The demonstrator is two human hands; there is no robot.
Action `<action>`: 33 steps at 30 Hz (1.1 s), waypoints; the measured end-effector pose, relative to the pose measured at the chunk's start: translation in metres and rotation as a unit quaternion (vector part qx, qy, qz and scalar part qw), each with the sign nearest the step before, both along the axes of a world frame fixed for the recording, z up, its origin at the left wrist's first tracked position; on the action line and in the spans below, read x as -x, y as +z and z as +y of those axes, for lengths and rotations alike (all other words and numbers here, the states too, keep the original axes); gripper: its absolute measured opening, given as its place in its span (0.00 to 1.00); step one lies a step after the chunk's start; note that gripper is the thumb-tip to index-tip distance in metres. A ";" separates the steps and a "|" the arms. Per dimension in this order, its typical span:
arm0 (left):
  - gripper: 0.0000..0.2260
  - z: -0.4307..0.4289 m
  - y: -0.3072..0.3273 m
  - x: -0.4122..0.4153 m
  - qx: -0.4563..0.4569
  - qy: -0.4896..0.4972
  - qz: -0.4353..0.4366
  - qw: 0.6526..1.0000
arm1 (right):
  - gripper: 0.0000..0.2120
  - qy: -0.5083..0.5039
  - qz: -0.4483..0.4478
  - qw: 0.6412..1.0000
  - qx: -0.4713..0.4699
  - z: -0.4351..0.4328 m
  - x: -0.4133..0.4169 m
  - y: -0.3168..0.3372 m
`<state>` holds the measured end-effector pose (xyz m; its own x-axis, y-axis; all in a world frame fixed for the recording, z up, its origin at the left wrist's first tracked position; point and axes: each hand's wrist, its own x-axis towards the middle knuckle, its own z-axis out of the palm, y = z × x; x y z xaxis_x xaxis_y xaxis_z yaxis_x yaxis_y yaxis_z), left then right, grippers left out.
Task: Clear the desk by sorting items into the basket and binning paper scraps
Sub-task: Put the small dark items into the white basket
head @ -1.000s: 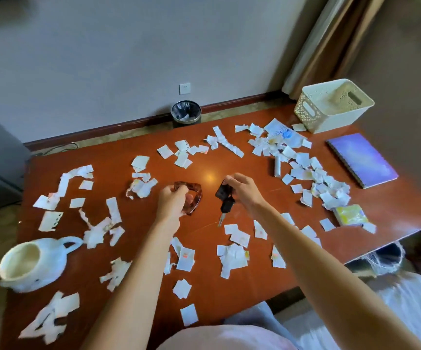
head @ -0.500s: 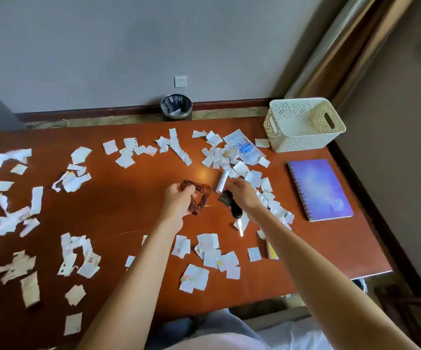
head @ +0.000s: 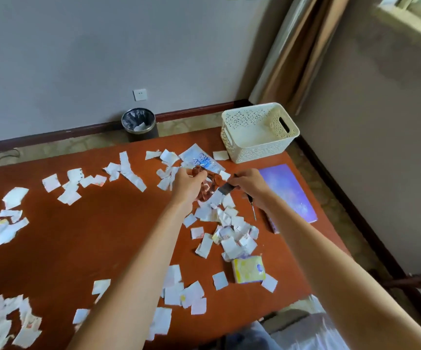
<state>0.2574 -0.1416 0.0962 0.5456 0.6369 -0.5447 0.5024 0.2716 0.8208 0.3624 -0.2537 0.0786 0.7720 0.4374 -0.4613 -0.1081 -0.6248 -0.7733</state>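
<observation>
- Desk [head: 83, 223]: reddish-brown wood top, fills the lower left and centre of the view; glossy, with white litter across most of it.
- Paper scraps [head: 232, 231]: torn white pieces, irregular and mostly rectangular, some with faint colour print. Loose clusters at the far left edge, a band along the back of the desk, a dense pile in the centre right, more near the front edge.
- Bin [head: 138, 123]: small round dark bin with a black liner, on the floor beyond the back edge of the desk, against the wall. One pale scrap shows inside.
- Left hand [head: 186, 184]: raised above the desk, fingers curled and closed around a translucent brown glass object [head: 205, 188]. Object blurred; exact shape not resolvable.
- Right hand [head: 251, 184]: just beside the left, raised, fingers pressed together on a dark key [head: 251, 205]; the metal blade hangs down below the hand.
- Printed packet [head: 201, 161]: white with blue marking, flat on the desk behind the hands.
- Tissue pack [head: 248, 270]: yellow and white, lying flat at the near end of the central scrap pile.
- Notebook [head: 289, 190]: purple cover, flat near the right edge of the desk, partly hidden by the right wrist.
- Basket [head: 260, 147]: cream plastic, perforated walls, slot handles, upright on the back right corner of the desk. Nothing visible in the part of the interior that shows.
</observation>
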 end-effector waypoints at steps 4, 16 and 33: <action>0.08 -0.008 0.003 -0.067 -0.051 0.017 -0.026 0.998 | 0.10 -0.009 0.001 0.999 -0.039 -0.006 -0.062 0.005; 0.09 -0.018 -0.010 -0.267 -0.193 0.035 0.057 0.979 | 0.07 0.040 0.000 0.999 -0.023 -0.005 -0.269 -0.007; 0.11 0.015 -0.096 -0.306 -0.307 -0.284 0.316 0.852 | 0.09 0.173 0.070 0.974 0.130 0.060 -0.305 -0.083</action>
<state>0.5629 -0.1268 -0.0001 0.5821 0.6391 -0.5027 0.8039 -0.5451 0.2379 0.6675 -0.1938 -0.0044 0.5204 0.5142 -0.6818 0.0513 -0.8158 -0.5761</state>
